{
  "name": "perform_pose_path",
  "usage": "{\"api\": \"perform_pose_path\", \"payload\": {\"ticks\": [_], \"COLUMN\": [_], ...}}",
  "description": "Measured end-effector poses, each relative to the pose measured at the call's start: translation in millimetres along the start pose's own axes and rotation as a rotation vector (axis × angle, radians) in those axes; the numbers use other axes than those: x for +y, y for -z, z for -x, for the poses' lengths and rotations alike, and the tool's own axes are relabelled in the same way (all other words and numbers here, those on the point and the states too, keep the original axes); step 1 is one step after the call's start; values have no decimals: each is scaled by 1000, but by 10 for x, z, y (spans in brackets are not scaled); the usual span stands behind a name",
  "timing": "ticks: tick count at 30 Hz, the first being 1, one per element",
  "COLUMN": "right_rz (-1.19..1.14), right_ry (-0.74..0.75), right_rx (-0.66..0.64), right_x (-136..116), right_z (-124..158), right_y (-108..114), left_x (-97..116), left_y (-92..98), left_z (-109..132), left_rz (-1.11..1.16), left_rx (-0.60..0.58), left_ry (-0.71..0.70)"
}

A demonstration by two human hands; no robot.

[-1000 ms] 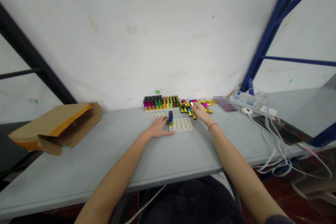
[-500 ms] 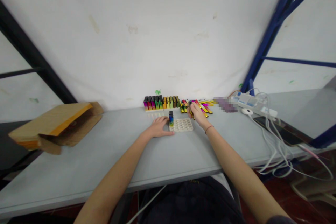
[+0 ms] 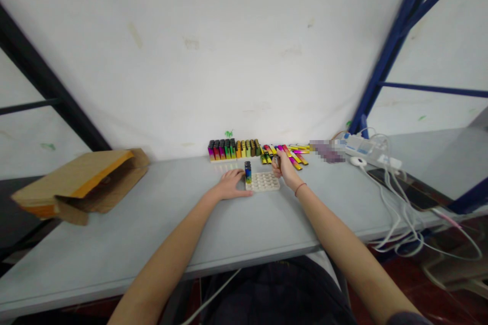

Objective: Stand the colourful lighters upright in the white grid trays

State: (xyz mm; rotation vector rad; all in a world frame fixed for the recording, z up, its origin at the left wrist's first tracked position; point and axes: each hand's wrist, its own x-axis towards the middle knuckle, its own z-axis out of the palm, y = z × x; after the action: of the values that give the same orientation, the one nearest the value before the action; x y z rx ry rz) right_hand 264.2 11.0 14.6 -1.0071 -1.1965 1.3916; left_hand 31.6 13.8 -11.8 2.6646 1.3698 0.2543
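My left hand rests on the table with its thumb and fingers around the left end of a white tray with rows of round holes, gripping it. Blue lighters with black tops stand upright in the tray's left end. Just above and behind the tray's right end, my right hand is closed around a lighter, mostly hidden by the fingers. Behind that hand lies a loose pile of shiny coloured lighters.
Upright lighters in rows and yellowish ones stand against the wall. An opened cardboard box sits at left. On the right are a power strip, white cables and a dark phone-like slab.
My right hand has drawn back from the lighter pile slightly toward the tray, with a lighter in its fingers. My left hand and the tray stay in place.
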Motion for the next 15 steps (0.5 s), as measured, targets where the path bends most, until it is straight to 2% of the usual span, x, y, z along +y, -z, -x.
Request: {"api": "perform_pose_path", "payload": {"ticks": [5,10,15], "right_rz": [22,65,87], "right_ry": [91,74,128], "right_rx": [31,108,186], "right_x": [29,16,76], "right_z": [-28,-41,-86], "right_y": [24,21,34], "left_x": [0,-1,-7], "left_y": [1,2,-6], "left_z": [2,2,-2], "left_rz": [15,26,34], "left_rx": [7,1,3], "left_ry": [-3,5,0]}}
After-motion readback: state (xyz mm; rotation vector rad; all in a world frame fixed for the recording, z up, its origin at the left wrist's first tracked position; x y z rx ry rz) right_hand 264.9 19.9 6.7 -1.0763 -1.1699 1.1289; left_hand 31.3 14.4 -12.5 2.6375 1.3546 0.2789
